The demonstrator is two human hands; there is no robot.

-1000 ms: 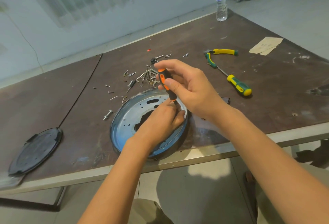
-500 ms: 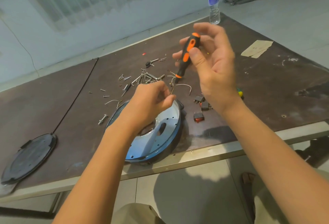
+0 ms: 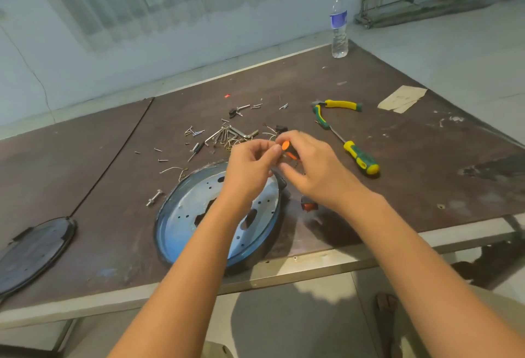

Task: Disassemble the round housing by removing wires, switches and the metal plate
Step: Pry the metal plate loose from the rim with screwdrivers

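The round housing (image 3: 170,244) lies at the table's (image 3: 397,187) near edge, perforated metal plate (image 3: 193,201) inside. Above its far rim, the right hand (image 3: 315,170) grips an orange screwdriver (image 3: 285,146). The left hand (image 3: 250,164) curls beside it, and I cannot tell what it holds.

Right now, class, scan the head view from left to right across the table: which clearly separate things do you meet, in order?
black round cover → round housing → pliers → paper piece. The loose screws, the green screwdriver and the bottle overlap these sideways, so they are left out.
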